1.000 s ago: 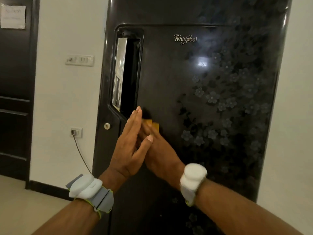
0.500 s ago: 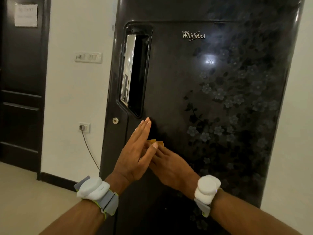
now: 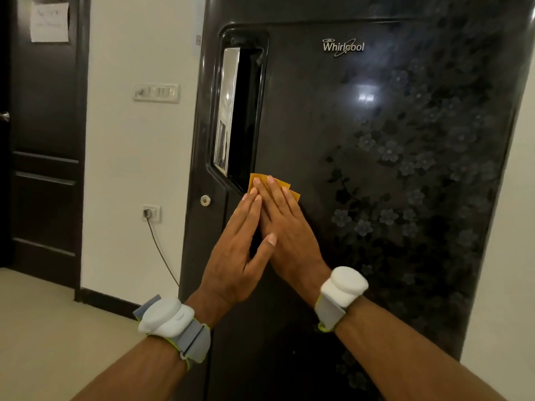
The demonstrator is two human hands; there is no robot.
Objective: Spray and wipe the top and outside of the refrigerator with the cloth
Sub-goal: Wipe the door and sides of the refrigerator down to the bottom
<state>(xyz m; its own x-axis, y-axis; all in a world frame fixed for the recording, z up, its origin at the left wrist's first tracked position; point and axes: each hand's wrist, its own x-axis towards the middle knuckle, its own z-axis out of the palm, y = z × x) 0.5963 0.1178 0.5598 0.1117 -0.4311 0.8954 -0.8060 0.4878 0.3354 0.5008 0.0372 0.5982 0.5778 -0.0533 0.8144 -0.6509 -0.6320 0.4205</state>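
The black refrigerator (image 3: 376, 198) with a grey flower pattern fills the middle and right of the view. A small yellow cloth (image 3: 282, 184) lies flat against its door, just right of the lower corner of the recessed handle (image 3: 240, 111). My right hand (image 3: 289, 235) presses the cloth onto the door with flat fingers, and only the cloth's top edge shows above them. My left hand (image 3: 234, 256) is flat and open, its fingertips laid against the right hand's fingers. No spray bottle is in view.
A round keyhole (image 3: 205, 200) sits left of the hands on the door edge. On the white wall to the left are a switch panel (image 3: 156, 93) and a socket (image 3: 151, 212) with a hanging cable. A dark door (image 3: 43, 140) stands at far left.
Both hands slid the cloth a little down the door, then back up beside the handle's lower corner. More of the yellow cloth now shows above the fingertips.
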